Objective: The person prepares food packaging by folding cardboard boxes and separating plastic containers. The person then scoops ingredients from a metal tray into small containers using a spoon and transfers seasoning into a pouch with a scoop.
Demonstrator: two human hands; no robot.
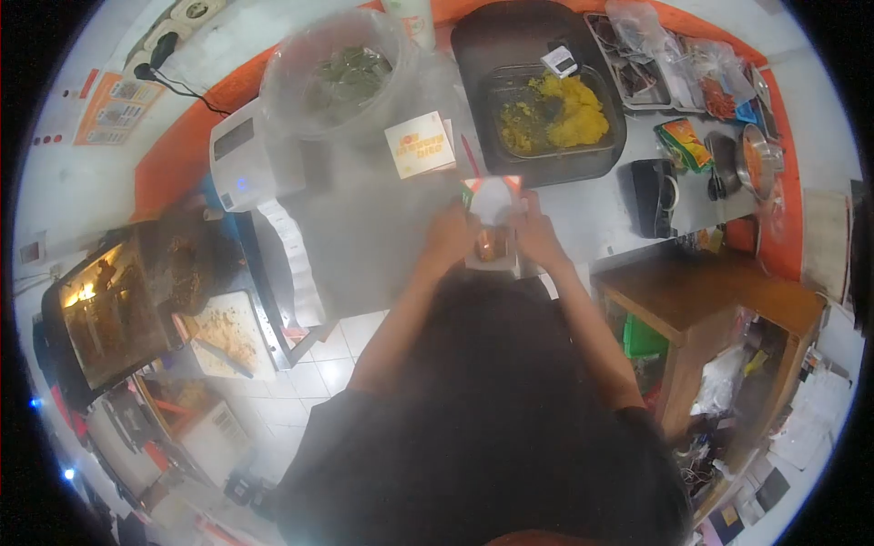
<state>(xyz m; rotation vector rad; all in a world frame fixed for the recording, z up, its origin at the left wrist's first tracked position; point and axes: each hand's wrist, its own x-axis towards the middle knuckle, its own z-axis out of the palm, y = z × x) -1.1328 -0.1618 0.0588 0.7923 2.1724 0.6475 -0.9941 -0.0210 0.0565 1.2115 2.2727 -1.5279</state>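
A small paper food box is close to my body at the front edge of the counter, its flap raised. The flap is white with orange and green at its edges. Inside sits a brownish, shiny piece of food; I cannot make out its kind. My left hand grips the box's left side. On the opposite side my right hand is closed around the box's edge near the flap. Fingertips of both hands are partly hidden. Just beyond, a printed card and a red pen-like stick lie on the counter.
A black tray with yellow food stands at the back. Left of it are a bag-lined tub of leaves and a white label printer. A cutting board with a knife lies left; a wooden cabinet stands right.
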